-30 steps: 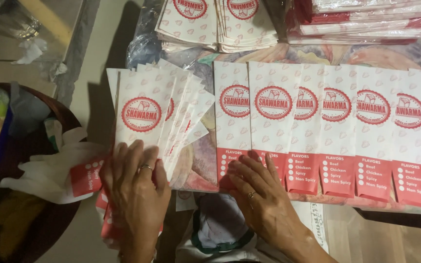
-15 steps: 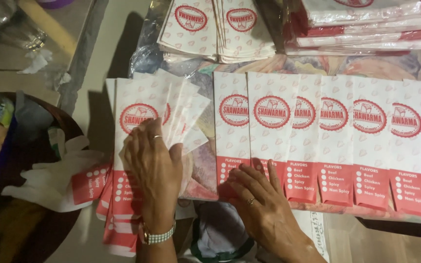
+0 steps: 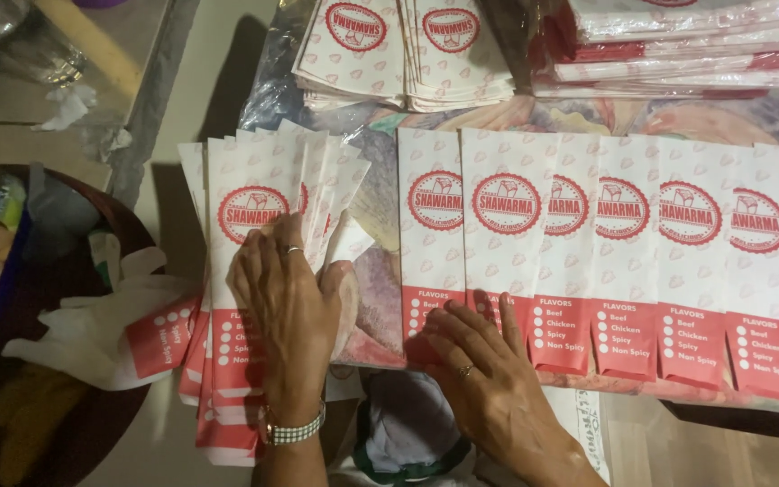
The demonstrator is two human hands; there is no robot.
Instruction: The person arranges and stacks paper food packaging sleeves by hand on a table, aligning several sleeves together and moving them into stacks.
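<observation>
On the desk, my left hand lies flat on the fanned bag stack, my right hand flat on the bag row: slide one squarely, edges aligned.

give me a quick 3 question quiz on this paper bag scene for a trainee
1. True or false: the left hand lies flat on the fanned stack of paper bags.
2. Which hand touches the overlapping row of bags?
A. left hand
B. right hand
C. neither
3. Fill in: the wrist with the watch belongs to the ___ hand.

Key
1. True: palm down on the top bag, fingers spread.
2. B: its fingertips press the red lower edge of the row's leftmost bags.
3. left
</observation>
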